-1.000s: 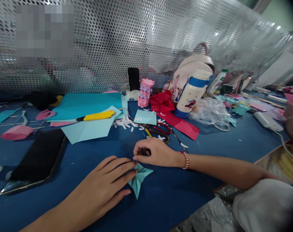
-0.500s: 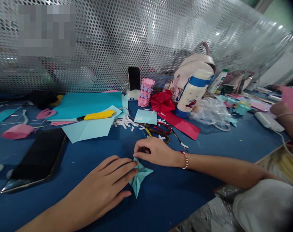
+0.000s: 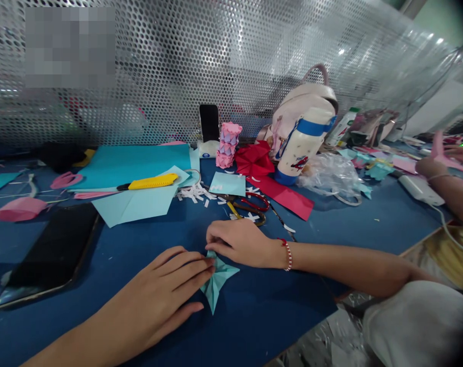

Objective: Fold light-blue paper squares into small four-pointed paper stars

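A small folded teal paper shape (image 3: 218,280) lies on the blue table (image 3: 277,316). My left hand (image 3: 158,295) lies flat on its left part, fingers stretched out and pressing it down. My right hand (image 3: 241,240), with a beaded bracelet at the wrist, is curled with its fingertips pinching the upper edge of the paper. Both hands meet at the fold.
A dark phone (image 3: 44,257) lies at the left. Behind are light blue sheets (image 3: 135,204), a yellow utility knife (image 3: 151,182), scissors (image 3: 250,206), red paper (image 3: 281,194), a bottle (image 3: 302,148) and a pink bag (image 3: 304,99). Another person's hand (image 3: 445,163) is at the right.
My right hand has slid slightly left and down along the paper's upper edge. The other person's hand at the right has shifted with pink paper. My left hand stays pressed.
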`<state>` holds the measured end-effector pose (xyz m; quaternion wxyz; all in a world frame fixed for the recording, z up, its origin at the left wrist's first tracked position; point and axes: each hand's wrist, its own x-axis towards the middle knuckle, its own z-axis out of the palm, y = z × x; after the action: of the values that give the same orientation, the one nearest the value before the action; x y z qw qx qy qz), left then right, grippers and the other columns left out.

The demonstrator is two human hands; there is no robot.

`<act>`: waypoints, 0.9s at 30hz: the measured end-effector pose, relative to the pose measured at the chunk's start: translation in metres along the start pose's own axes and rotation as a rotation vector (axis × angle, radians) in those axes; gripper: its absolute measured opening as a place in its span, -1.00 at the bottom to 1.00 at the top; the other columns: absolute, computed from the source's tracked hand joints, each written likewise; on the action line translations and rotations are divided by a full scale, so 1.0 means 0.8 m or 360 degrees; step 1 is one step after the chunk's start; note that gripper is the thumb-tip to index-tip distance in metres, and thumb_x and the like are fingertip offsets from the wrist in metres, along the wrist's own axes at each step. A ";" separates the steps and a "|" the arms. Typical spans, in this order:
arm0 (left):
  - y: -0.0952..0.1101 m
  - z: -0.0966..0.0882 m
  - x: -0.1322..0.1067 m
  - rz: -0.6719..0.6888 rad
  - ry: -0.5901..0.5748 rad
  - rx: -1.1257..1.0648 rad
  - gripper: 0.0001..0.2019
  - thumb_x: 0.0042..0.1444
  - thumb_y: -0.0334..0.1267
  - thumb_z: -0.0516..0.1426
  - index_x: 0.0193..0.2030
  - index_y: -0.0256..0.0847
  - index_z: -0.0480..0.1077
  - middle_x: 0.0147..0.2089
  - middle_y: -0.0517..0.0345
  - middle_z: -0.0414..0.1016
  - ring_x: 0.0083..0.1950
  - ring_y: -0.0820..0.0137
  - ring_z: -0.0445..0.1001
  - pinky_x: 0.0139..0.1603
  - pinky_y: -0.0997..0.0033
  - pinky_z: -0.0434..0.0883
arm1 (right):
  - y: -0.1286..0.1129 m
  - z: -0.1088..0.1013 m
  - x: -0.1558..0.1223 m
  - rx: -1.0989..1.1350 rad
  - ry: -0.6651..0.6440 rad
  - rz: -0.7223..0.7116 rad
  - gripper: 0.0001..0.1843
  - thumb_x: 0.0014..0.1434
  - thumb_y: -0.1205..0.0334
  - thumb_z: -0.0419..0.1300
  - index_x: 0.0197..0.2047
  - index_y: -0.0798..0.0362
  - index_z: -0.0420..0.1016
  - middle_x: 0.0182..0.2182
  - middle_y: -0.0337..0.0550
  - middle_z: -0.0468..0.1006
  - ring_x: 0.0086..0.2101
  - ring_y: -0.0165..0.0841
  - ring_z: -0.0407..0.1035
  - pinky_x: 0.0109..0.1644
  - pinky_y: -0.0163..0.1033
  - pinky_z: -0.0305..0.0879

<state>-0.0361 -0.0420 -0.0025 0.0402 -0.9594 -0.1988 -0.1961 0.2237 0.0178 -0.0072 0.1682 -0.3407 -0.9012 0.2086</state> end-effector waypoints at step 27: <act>0.007 -0.001 -0.005 -0.0267 -0.0204 -0.0244 -0.70 0.53 -0.36 0.15 0.32 -0.07 0.46 0.08 0.11 0.52 0.13 0.23 0.47 0.13 0.31 0.43 | -0.005 0.000 -0.003 0.0360 0.0175 0.0000 -0.82 0.23 0.35 0.55 -0.33 0.01 0.66 -0.37 -0.32 0.60 -0.33 -0.44 0.45 -0.27 -0.36 0.24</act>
<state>-0.0378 -0.0486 -0.0035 -0.0625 -0.9502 -0.2649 -0.1517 0.2233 0.0133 -0.0057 0.2547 -0.3305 -0.8613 0.2900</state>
